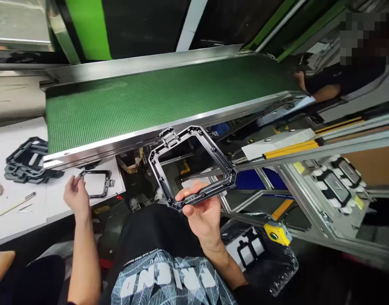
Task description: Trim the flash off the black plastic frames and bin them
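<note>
Inspection step: right hand [204, 216] pinches black frame [192, 166] by its near edge; left hand [75, 195], fingers spread, hovers beside small frame [95, 184] on worktop [19, 199]; next move calls for gripping it

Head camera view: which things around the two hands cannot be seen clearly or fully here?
- Head view: the pile of black plastic frames is partly under the green conveyor belt.
- Head view: the left hand hovers at the small black frame on the white table; contact cannot be told.
- Head view: the right hand covers the near edge of the large black square frame.
</note>
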The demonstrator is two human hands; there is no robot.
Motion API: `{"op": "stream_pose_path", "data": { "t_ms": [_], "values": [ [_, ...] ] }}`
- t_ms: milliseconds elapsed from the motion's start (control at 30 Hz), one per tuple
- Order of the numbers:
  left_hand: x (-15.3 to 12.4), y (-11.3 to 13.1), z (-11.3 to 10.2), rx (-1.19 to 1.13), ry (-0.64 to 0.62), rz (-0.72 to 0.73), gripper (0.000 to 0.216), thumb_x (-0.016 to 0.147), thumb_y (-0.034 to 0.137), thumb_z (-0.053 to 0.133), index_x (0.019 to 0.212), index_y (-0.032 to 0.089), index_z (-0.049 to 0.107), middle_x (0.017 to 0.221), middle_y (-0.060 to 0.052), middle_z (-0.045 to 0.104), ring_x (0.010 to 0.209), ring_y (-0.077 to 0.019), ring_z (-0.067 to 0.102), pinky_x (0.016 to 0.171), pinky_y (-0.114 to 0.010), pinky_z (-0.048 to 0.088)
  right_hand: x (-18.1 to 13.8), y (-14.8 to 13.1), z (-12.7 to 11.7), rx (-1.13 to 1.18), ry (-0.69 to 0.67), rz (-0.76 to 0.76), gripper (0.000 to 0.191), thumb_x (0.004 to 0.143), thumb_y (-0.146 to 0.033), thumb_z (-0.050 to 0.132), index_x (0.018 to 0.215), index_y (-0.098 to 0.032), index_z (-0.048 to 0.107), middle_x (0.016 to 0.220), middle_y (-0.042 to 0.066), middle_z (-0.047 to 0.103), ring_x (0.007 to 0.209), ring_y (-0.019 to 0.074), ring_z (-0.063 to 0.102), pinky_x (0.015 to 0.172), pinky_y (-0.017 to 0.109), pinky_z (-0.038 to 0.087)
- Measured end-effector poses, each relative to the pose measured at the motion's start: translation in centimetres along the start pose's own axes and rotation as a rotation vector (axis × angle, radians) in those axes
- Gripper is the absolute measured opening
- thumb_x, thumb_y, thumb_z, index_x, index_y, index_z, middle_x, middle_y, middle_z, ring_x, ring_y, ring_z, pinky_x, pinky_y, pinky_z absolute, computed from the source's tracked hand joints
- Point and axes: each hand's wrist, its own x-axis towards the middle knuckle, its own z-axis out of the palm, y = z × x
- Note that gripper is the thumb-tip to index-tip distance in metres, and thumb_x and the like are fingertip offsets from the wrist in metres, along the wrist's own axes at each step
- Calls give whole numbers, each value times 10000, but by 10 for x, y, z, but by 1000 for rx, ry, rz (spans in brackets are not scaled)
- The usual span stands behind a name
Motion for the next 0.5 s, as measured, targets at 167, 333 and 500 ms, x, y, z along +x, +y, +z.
{"op": "stream_pose_path", "data": {
  "t_ms": [167, 333, 500],
  "values": [
    [-103, 15, 8, 3, -215, -13, 344, 1044, 299, 744, 1344, 132, 775, 1083, -80, 810, 902, -175, 784, 973, -361, 658, 4, -5, -7, -79, 38, -75, 294, 1006, -351, 1003, 1184, -301, 773, 1046, -21, 704, 935, 161, 805, 886, 233, 689],
    [-144, 68, 29, -27, -531, 171, 254, 1063, 392, 777, 1259, 244, 841, 1084, -50, 828, 927, -164, 800, 876, -280, 654, 7, -7, -7, -137, 34, -109, 344, 1016, -344, 997, 1232, -310, 732, 1040, -27, 735, 932, 157, 805, 944, 267, 694],
    [-148, 120, 38, -168, -660, 571, 268, 1031, 165, 788, 1249, 305, 858, 1043, -15, 813, 891, -134, 761, 822, -271, 619, 7, -6, -4, -204, 68, -113, 455, 1015, -408, 998, 1307, -325, 658, 1031, -25, 760, 917, 184, 808, 908, 322, 720]
  ]
}}
